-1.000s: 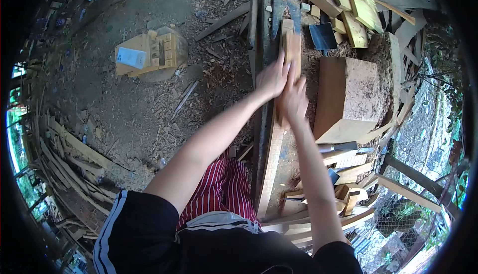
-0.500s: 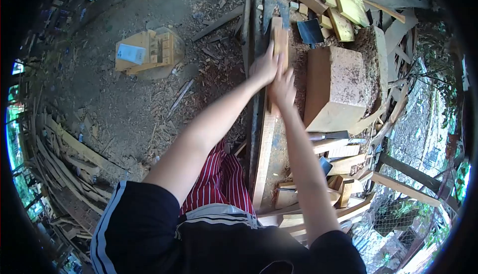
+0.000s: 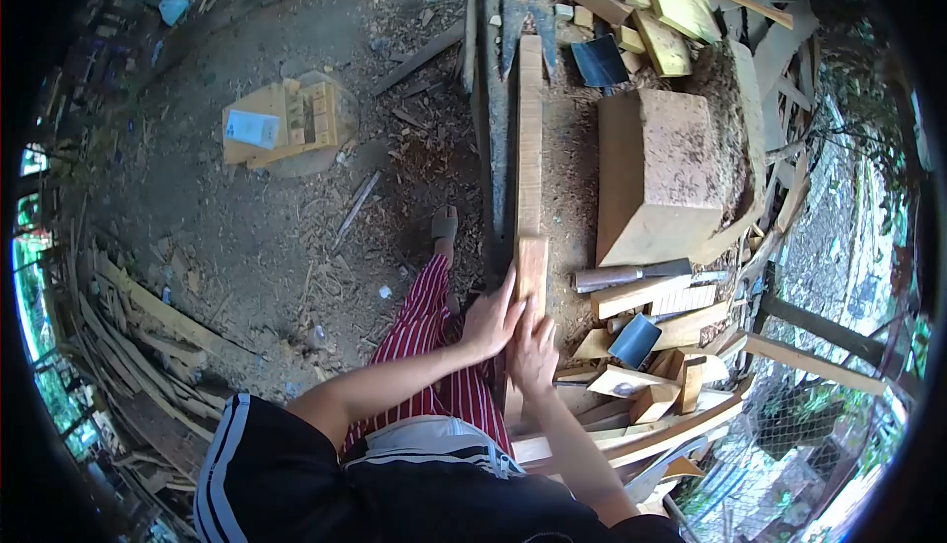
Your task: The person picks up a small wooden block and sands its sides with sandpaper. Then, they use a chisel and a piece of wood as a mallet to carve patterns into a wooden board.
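Observation:
A long wooden strip (image 3: 530, 139) lies lengthwise on the workbench (image 3: 560, 163), its far end at a notched stop (image 3: 530, 12). On the strip's near part sits a block-shaped wooden hand plane (image 3: 533, 265). My left hand (image 3: 490, 323) is closed on the plane's left side. Close beside it, my right hand (image 3: 533, 354) grips the rear of the plane, its fingers along the top. The plane's blade and underside are hidden, and the hands cover its back part.
A large hollowed wood block (image 3: 656, 163) stands right of the strip. Chisels (image 3: 617, 277), curved dark metal pieces (image 3: 634, 340) and offcuts (image 3: 681, 10) lie around it. On the floor at left is a low wooden stool-like piece (image 3: 321, 114) with a pale rectangular item (image 3: 252, 129) on top.
Both hands and the plane have come back along the strip toward my body, from its far end to its near part. More of the strip's far length is uncovered.

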`<state>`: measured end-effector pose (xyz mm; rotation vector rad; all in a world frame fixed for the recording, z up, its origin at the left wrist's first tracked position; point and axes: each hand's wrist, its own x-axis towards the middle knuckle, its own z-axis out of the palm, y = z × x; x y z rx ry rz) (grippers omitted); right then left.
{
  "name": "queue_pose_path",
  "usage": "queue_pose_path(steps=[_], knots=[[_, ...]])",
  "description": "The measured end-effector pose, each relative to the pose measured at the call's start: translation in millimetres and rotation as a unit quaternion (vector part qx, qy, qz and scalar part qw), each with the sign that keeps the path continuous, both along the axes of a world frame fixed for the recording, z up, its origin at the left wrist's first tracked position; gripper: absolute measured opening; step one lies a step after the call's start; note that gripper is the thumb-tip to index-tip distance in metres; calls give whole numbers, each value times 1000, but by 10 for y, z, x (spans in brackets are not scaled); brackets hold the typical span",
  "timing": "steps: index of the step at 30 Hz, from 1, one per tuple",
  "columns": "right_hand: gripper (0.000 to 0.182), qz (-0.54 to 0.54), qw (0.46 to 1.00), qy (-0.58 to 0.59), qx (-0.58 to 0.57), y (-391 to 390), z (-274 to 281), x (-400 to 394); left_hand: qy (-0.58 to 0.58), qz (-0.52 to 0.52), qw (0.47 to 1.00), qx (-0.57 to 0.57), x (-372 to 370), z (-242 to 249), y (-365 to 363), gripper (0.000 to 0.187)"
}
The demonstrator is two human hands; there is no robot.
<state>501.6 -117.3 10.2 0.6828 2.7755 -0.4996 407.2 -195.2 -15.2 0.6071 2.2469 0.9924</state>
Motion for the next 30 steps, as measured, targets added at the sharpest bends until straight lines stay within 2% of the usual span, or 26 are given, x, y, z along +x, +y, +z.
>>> queue_pose_path(steps=[3,4,6,7,8,9,10,11,13,15,17,18,19,20,21,22,23,25,28,29,30], knots=[[72,34,999,7,41,400,-93,-885,28,105,991,81,-708,-164,451,56],[74,50,998,13,46,549,-107,-1231,68,143,981,111,-994,-183,621,52],[74,41,995,38,78,796,-101,-1901,63,176,976,109,-1626,-195,965,44],[72,67,993,30,97,934,-107,-2207,100,196,969,114,-1919,-283,1140,42],[70,126,978,95,135,1108,-208,-2469,114,220,959,137,-2218,-320,1301,41],[70,61,993,65,73,1182,-134,-2770,136,236,952,142,-2504,-330,1439,40],[72,36,996,62,59,1277,-143,-3018,115,245,954,128,-2783,-334,1561,41],[73,35,992,97,68,1406,-283,-3230,79,250,960,96,-3027,-229,1639,42],[74,23,995,69,66,1598,-365,-3619,45,250,965,70,-3382,3,1720,41],[77,-5,997,67,35,1686,-297,-3852,127,332,927,117,-3633,-362,1835,42],[83,-19,998,66,-16,1769,-283,-3945,113,360,914,150,-3370,-148,1595,43],[83,-24,997,69,-17,1893,-440,-3877,120,337,906,227,-3131,-271,1442,42],[83,20,989,141,-49,2083,-725,-3794,-11,304,922,240,-2745,32,1182,44],[84,69,970,218,-79,2209,-806,-3828,-2,272,934,232,-2327,-83,985,49],[83,61,963,236,-113,2201,-619,-3721,-24,211,960,180,-1903,-45,743,56],[82,54,957,246,-147,2141,-429,-3445,-49,197,965,168,-1442,-13,565,67],[80,38,955,254,-145,2092,-346,-3178,-59,161,980,101,-1045,-93,409,89],[77,-38,957,243,-155,1728,136,-2480,76,111,991,16,-368,-148,276,98],[74,-51,954,266,-130,1339,309,-1454,56,109,989,-77,183,-121,310,104],[74,-5,948,298,-107,1217,341,-1145,52,116,986,-103,270,-180,356,99],[74,-63,963,217,-143,1044,461,-824,91,132,981,-112,311,-184,397,97]])
